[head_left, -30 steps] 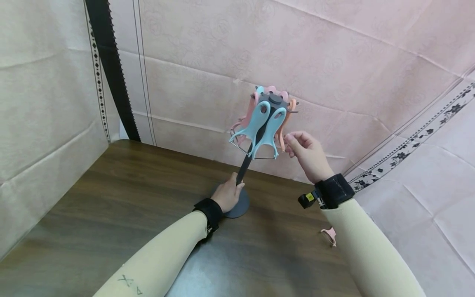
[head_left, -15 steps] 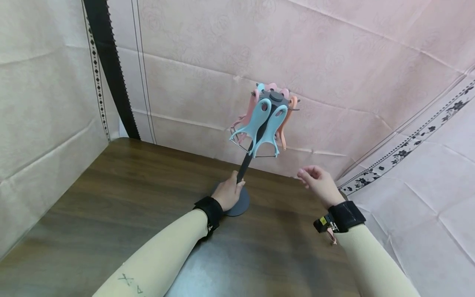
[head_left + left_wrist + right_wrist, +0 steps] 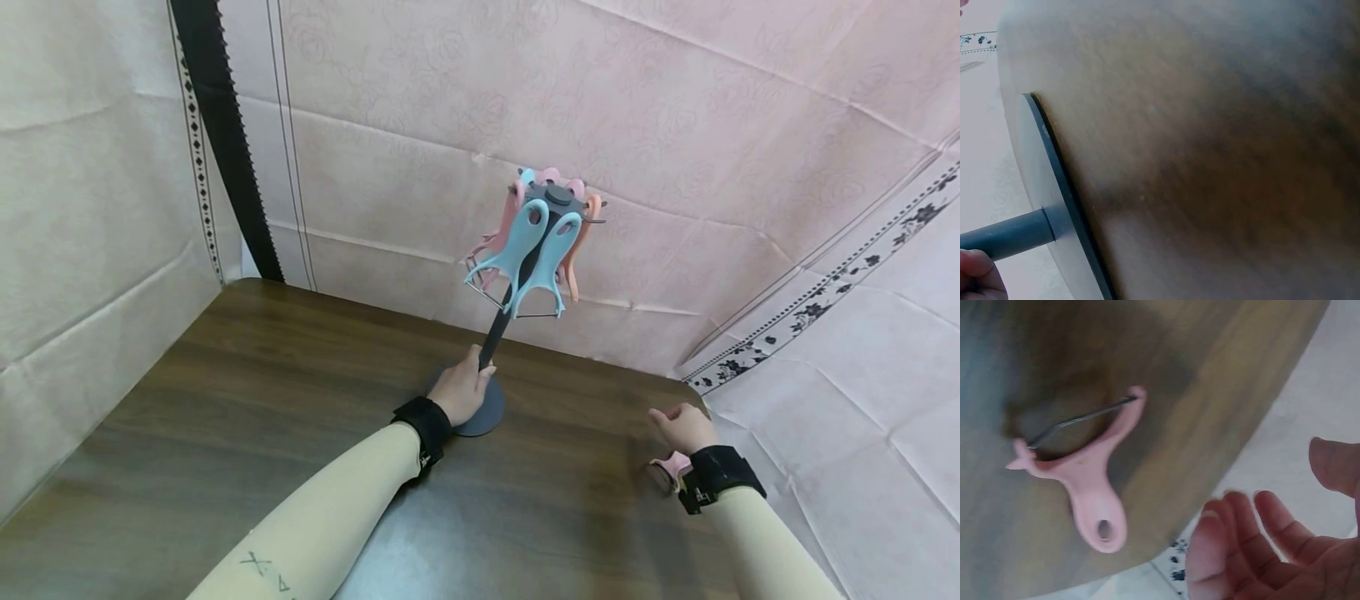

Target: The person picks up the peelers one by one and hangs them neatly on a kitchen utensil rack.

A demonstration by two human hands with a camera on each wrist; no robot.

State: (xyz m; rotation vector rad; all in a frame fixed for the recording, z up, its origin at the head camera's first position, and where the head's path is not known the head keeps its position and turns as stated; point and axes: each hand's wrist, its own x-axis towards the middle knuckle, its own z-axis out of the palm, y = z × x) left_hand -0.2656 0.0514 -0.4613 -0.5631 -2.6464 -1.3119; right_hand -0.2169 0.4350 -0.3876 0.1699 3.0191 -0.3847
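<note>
My left hand (image 3: 461, 390) grips the dark grey post (image 3: 495, 337) of a stand whose round base (image 3: 487, 412) sits on the table. From the hooks at the stand's top (image 3: 558, 195) hang several Y-shaped peelers: two light blue peelers (image 3: 522, 242) in front, an orange peeler (image 3: 576, 258) on the right, pink ones behind and to the left. My right hand (image 3: 686, 428) is over the table's right side, fingers loosely bent and holding nothing. Beneath and beside it lies a pink peeler (image 3: 1094, 494), apart from the fingers in the right wrist view.
The brown wooden table (image 3: 300, 400) ends at a rounded right corner near the right hand. Pale patterned cloth (image 3: 390, 100) hangs behind and at both sides. A black strip (image 3: 225, 142) runs down the cloth at the left.
My right hand has left the orange peeler's side and moved down and right to above the pink peeler on the table. The left hand and stand stay put.
</note>
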